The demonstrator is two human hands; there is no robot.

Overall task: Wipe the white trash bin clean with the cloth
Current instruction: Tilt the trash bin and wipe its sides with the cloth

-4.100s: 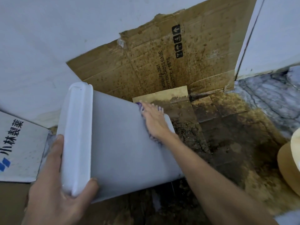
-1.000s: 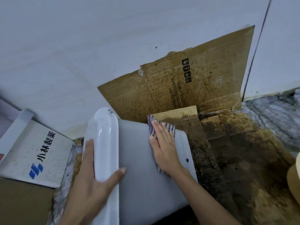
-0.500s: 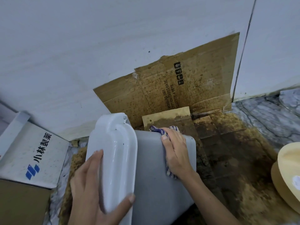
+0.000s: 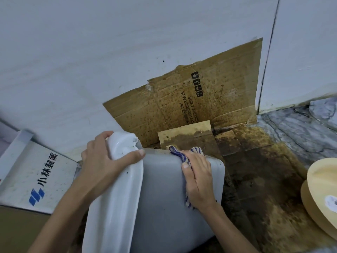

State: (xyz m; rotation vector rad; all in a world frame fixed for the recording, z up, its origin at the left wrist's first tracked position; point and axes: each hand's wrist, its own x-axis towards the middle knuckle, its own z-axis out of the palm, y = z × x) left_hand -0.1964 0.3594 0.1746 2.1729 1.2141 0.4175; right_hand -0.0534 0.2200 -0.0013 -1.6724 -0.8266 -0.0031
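Note:
The white trash bin [image 4: 160, 194] lies tipped on its side in front of me, its glossy lid end [image 4: 118, 189] toward the left. My left hand [image 4: 102, 161] grips the far top corner of the lid end, thumb across the rim. My right hand [image 4: 197, 178] presses a blue-and-white striped cloth [image 4: 179, 153] against the bin's grey side near its far edge. Most of the cloth is hidden under the palm; a bunched end sticks out over the bin's far edge.
Stained brown cardboard [image 4: 191, 99] leans on the white wall behind the bin. The floor cardboard [image 4: 255, 170] to the right is dark and dirty. A white box with blue print [image 4: 34, 178] sits at left. A tan tape roll [image 4: 321, 196] lies at the right edge.
My left hand has slid from the near part of the lid up to its far top corner. The right hand and cloth have stayed near the bin's far edge.

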